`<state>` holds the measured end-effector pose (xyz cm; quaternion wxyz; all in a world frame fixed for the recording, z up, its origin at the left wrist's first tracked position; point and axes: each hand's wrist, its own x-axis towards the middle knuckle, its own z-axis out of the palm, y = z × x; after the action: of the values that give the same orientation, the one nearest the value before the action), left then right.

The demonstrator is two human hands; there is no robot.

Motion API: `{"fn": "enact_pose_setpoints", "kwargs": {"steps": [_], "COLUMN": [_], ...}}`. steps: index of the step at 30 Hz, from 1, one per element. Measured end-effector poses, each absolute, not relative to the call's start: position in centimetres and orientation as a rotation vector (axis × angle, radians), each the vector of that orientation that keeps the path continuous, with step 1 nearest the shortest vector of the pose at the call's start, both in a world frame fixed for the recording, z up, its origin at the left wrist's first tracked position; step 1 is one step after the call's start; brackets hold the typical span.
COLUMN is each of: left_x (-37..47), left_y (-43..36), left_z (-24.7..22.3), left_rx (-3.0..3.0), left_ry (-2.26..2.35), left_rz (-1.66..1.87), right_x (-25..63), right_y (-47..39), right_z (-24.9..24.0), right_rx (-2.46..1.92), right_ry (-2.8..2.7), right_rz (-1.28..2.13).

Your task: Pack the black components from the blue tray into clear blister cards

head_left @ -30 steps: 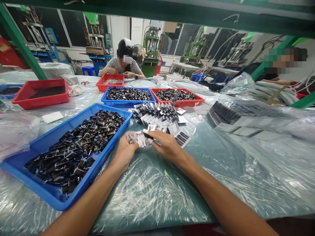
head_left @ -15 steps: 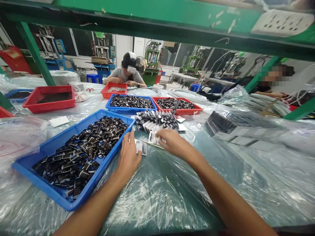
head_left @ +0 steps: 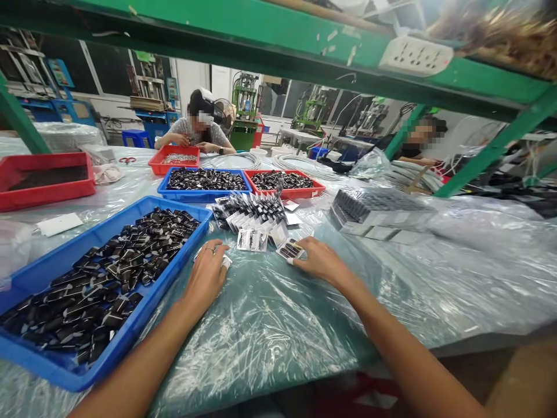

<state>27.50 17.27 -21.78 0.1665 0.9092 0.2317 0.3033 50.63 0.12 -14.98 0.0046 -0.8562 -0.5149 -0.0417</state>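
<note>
My left hand point(head_left: 208, 268) is closed over a small white packet, part of which shows beside its fingers, at the right edge of a large blue tray point(head_left: 174, 268) of black pieces. Between thumb and fingers, my right hand point(head_left: 315, 258) grips a small clear packet point(head_left: 290, 249) with dark strips inside, low over the plastic-covered table. Just beyond both hands lies a pile of packets point(head_left: 252, 213) with white edges and black contents. One flat packet point(head_left: 252, 240) rests at the near side of this pile.
Farther back are a blue tray point(head_left: 204, 197) and a red tray point(head_left: 296, 193) of black pieces. Stacked packets point(head_left: 369, 215) stand at right. A green shelf beam point(head_left: 261, 40) crosses above. A person point(head_left: 200, 125) works across the table; another sits at back right.
My view has shifted right. My right hand has moved away from the pile and now grips a packet with dark strips. My left hand has moved slightly nearer to me, over its packet.
</note>
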Motion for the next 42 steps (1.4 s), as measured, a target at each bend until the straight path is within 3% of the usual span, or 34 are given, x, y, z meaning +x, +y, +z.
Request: {"fn": "enact_pose_setpoints", "kwargs": {"steps": [7, 10, 16, 27, 32, 42], "left_x": [27.2, 27.0, 26.6, 25.4, 24.0, 24.8], "left_y": [17.0, 16.1, 14.9, 11.4, 9.9, 14.0], "left_z": [-20.0, -19.2, -18.1, -15.2, -14.3, -16.7], "left_rx": [2.473, 2.407, 2.348, 2.817, 2.84, 2.718], "left_ry": [0.625, 0.555, 0.537, 0.666, 0.751, 0.462], "left_rz": [1.101, 1.103, 1.001, 0.31, -0.24, 0.109], "right_x": [49.7, 49.2, 44.4, 44.3, 45.4, 45.7], "right_y": [-1.7, -2.4, -0.2, 4.2, 6.4, 5.8], "right_z": [-14.8, -13.9, -13.7, -13.3, -15.0, -15.4], "right_rx": [-2.925, -2.697, -2.167, -1.794, -1.659, -1.208], "right_ry": [-1.59, -1.38, -1.298, -1.409, -1.37, -0.903], "right_rz": [-0.236, -0.243, 0.178, 0.424, 0.481, 0.794]}}
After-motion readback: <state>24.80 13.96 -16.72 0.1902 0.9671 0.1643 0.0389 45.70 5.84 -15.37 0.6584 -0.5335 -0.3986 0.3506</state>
